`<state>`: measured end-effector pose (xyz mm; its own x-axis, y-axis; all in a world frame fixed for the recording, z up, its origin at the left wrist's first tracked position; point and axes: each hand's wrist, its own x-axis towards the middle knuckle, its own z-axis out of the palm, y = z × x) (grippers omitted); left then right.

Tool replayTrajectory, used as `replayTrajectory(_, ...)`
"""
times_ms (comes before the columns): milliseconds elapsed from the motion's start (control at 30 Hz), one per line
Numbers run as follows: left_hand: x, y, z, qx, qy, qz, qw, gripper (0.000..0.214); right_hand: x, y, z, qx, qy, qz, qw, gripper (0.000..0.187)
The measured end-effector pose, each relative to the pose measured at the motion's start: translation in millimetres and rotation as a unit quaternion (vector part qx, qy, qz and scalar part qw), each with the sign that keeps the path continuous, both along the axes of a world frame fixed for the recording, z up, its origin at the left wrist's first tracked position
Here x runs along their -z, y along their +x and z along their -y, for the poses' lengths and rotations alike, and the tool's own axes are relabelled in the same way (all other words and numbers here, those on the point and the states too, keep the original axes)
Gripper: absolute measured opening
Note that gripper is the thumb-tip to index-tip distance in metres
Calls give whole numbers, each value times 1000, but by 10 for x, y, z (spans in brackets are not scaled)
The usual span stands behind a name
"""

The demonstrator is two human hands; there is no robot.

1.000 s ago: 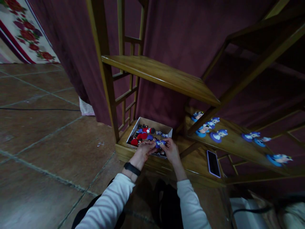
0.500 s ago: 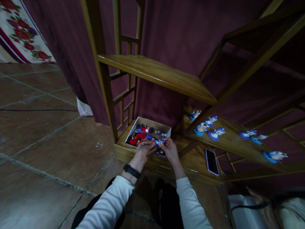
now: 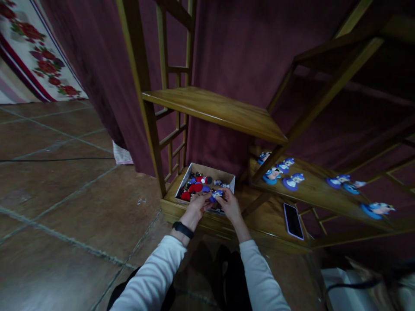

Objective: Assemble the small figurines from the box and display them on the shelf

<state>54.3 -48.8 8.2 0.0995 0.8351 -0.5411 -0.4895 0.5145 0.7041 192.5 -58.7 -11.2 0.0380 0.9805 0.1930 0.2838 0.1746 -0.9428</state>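
A cardboard box (image 3: 207, 169) full of small red, blue and black figures sits on the lowest wooden shelf. Both my hands meet over its near edge. My left hand (image 3: 198, 204), with a black band on its wrist, and my right hand (image 3: 229, 204) pinch one small blue-and-white figure (image 3: 216, 194) between their fingertips. Several similar blue figures (image 3: 292, 181) lie spread on the slanted shelf to the right.
A phone (image 3: 293, 220) lies face up on the bottom shelf board right of the box. A wooden shelf frame (image 3: 214, 108) stands over the box against a dark red curtain. Tiled floor stretches left; a cable crosses it. Pale objects sit at the lower right corner.
The hands stay together on the small blue figure above the box. My view has shifted slightly, so the shelf and box sit a bit lower and to the right.
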Motion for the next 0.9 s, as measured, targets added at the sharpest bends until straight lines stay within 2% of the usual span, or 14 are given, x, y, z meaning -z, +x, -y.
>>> replayTrajectory(133, 50, -9, -19, 14, -9, 53, 998, 15, 0, 7, -8, -10, -17, -39, 999, 41)
replayTrajectory(267, 73, -46, -32, -1, 3, 107, 994, 21, -4, 39, -14, 5, -38, -58, 998, 28)
replayTrajectory(400, 49, -52, -38, 10, 18, 102, 995, 23, -20, 46, -41, -12, -61, -74, 995, 22)
replayTrajectory(633, 30, -4, -29, 3, 18, 86, 996, 13, -60, 76, -71, -27, -102, -129, 986, 25)
replayTrajectory(900, 31, 25, 2, 9, 4, 95, 995, 13, -127, 156, -42, -34, -142, -171, 974, 32)
